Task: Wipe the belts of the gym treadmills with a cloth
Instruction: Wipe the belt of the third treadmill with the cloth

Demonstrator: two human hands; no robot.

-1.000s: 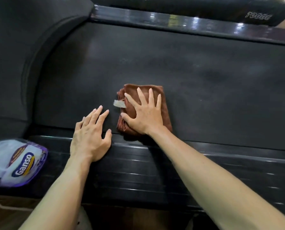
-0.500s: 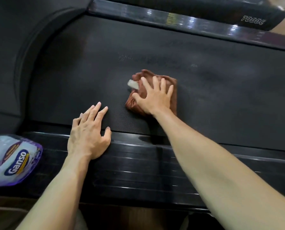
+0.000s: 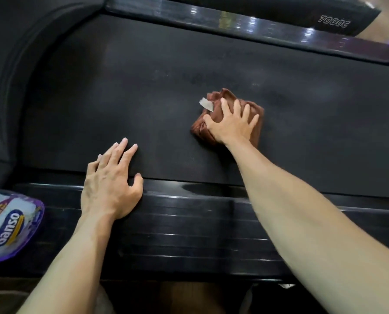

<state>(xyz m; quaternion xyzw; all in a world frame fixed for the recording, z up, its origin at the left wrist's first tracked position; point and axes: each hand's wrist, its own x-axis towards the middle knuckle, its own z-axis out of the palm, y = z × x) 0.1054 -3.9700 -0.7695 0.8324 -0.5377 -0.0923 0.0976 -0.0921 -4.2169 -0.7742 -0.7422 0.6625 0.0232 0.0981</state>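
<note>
Brown cloth lies crumpled on belt, label end pointing left; right hand presses it, fingers spread.

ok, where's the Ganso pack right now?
Head view, far left edge: the Ganso pack lies on the treadmill's near side rail, left of the left hand.

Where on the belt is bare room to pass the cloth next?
Bare belt lies right of the cloth, and between it and the far rail. Near the left hand and near rail it is crowded.
</note>
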